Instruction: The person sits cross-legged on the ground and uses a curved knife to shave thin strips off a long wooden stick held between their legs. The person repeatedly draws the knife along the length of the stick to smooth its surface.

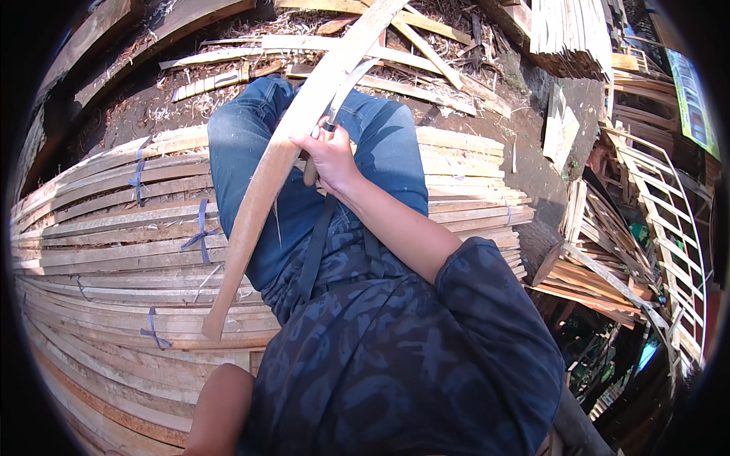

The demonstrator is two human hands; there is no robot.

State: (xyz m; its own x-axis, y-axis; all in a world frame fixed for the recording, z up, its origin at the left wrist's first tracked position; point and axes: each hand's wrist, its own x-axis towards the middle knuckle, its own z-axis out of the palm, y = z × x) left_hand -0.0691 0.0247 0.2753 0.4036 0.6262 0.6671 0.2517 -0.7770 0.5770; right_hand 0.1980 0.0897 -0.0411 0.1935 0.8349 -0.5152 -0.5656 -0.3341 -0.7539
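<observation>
While right hand [332, 158] grips knife [346, 90], plank [278, 158] slants; jeans [388, 156] beneath.

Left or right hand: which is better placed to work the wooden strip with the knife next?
Right, likely. The right hand grips the knife, its thumb at the edge of the wooden strip. The left arm meets the bottom edge, the left hand not clearly visible.

Hard, bright daylight bleaches the upper half of the slat [280, 156] nearly white; its lower end looks browner, in shade. Right of the slat, the jeans [384, 140] catch pale light, and, farther off, a bundle [570, 36] glares. Below, the shirt [395, 357] sinks dark. Left, the stack [122, 254] curves toward a black, rounded rim.
</observation>
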